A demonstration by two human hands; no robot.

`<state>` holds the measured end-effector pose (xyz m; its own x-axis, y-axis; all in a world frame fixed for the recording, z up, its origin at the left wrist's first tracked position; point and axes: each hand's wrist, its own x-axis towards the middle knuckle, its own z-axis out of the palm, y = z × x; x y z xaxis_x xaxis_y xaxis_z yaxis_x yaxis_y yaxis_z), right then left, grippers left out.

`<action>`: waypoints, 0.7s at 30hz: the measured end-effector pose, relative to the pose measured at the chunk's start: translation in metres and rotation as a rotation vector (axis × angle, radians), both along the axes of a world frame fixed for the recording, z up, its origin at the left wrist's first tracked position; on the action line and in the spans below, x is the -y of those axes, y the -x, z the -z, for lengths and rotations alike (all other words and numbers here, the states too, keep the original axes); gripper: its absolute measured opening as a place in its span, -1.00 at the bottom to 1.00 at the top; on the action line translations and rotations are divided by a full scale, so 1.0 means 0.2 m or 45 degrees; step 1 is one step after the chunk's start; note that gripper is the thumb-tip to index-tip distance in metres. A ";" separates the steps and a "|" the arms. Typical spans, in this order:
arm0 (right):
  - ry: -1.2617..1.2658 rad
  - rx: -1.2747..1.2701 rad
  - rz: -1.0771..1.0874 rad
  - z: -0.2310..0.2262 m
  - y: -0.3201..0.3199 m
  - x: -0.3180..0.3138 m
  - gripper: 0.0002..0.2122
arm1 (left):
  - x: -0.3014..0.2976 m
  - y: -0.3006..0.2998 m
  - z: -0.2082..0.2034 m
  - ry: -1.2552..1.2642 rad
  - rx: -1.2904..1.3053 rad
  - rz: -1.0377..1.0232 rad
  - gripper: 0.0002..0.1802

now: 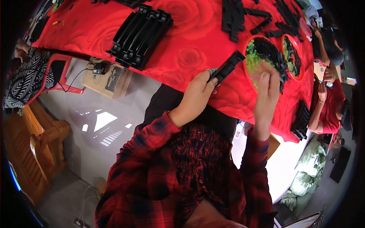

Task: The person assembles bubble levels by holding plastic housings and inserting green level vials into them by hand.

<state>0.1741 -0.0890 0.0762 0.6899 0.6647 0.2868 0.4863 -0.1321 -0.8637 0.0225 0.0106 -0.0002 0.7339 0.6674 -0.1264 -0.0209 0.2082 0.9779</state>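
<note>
My left hand (194, 98) is closed around a long black plastic part (231, 65), holding it tilted above the near edge of the red table. The part's far end points up and to the right. Over an orange-rimmed basket (245, 67) is my right hand (267, 93), its fingertips smeared by motion. Whether it holds anything cannot be made out. Small green pieces (252, 60) and small black pieces (268, 48) lie mixed inside this basket.
A second basket (302, 68) of green and black pieces stands to the right. Long black parts (141, 36) are lined up at the left; more black parts (232, 19) lie at the back. Other people sit around the table (190, 57). A red chair (62, 83) stands left.
</note>
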 end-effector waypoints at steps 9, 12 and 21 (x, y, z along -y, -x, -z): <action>-0.342 -0.761 -0.300 0.05 0.05 -0.27 -0.39 | 0.04 0.06 0.02 -0.150 -0.168 0.089 -0.78; -0.395 -0.756 -0.226 0.06 0.11 -0.29 -0.42 | 0.04 0.08 0.01 -0.063 -0.133 0.081 -0.76; -0.328 -0.420 -0.193 0.06 0.17 -0.27 -0.48 | 0.11 0.09 -0.01 0.167 0.022 0.044 -0.68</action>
<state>0.1405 -0.0349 0.0649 0.6722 0.7013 0.2373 0.1767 0.1593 -0.9713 0.0052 -0.0114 0.0024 0.7588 0.6205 -0.1980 -0.0283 0.3350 0.9418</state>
